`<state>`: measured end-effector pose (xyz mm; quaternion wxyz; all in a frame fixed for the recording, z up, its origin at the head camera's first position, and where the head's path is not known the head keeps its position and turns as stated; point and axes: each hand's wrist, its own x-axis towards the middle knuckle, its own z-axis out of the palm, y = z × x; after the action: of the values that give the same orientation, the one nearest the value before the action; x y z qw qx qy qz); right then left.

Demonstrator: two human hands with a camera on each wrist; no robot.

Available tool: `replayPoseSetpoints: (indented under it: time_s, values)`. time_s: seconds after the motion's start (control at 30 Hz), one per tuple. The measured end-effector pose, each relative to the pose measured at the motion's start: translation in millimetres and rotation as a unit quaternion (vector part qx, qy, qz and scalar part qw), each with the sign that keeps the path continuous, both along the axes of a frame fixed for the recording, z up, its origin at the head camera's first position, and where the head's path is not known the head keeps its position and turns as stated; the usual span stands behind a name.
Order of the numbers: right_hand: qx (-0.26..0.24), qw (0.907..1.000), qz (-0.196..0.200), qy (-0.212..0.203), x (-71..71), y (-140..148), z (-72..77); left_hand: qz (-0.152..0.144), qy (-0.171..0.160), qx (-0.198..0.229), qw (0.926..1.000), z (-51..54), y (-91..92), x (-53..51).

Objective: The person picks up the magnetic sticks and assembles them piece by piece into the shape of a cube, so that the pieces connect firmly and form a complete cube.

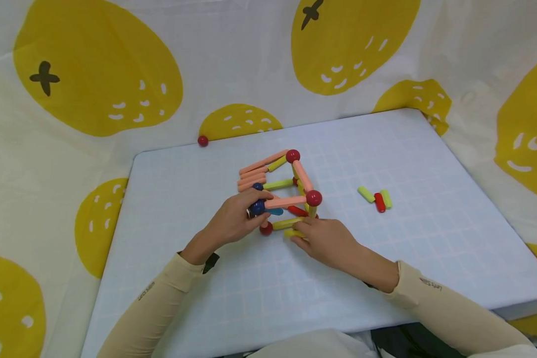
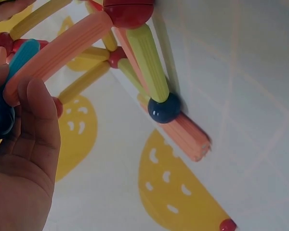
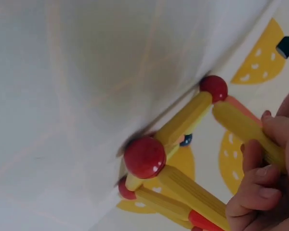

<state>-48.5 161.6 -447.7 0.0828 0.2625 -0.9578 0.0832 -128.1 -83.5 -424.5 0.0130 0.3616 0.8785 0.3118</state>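
A toy frame of sticks and balls stands at mid-table. Its red balls (image 1: 313, 198) and pink sticks (image 1: 285, 202) form the upper part; yellow sticks (image 3: 183, 118) join red balls (image 3: 144, 157) lower down. My left hand (image 1: 234, 219) grips a dark blue ball (image 1: 257, 207) at the frame's left corner, where a pink stick (image 2: 58, 53) and a light blue stick (image 2: 24, 57) meet. Low at the front, my right hand (image 1: 333, 243) pinches a loose yellow stick (image 3: 248, 129). Its near end is hidden by the fingers; the far end points toward a corner red ball (image 3: 213, 89).
Several pink sticks (image 1: 252, 181) lie beside the frame at the back left. Two green sticks (image 1: 365, 194) and a red stick (image 1: 379, 202) lie to the right. A lone red ball (image 1: 203, 141) sits at the table's back edge, against the patterned curtain (image 1: 232, 59).
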Motion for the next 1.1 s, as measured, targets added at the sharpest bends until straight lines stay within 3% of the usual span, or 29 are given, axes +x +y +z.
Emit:
replayPoseSetpoints:
  time_s: [0.1, 0.17, 0.37, 0.67, 0.93, 1.1]
  values:
    - [-0.057, 0.9984, 0.003, -0.002, -2.6, 1, 1.3, 0.000, 0.005, -0.003, 1.0000, 0.0, -0.7, -0.1]
    - [-0.066, 0.9977, 0.005, 0.015, -4.9, 0, 0.6, 0.001, 0.007, -0.002, 1.0000, -0.4, -0.8, 0.6]
    - [0.001, 0.9958, -0.001, 0.092, -11.9, -9, -2.2, 0.002, 0.009, 0.005, 0.9999, -1.1, -0.5, 1.8]
    - [0.080, 0.9915, -0.020, 0.101, -19.4, -19, -6.6, -0.004, 0.020, 0.022, 0.9995, -4.6, 0.8, 2.9]
    - [0.067, 0.9906, -0.026, 0.116, -24.1, -20, -8.5, -0.003, 0.011, 0.025, 0.9996, -3.4, 3.3, 5.0]
    - [0.057, 0.9927, -0.032, 0.101, -24.6, -21, -8.0, 0.000, 0.011, 0.031, 0.9995, -3.6, 3.8, 6.5]
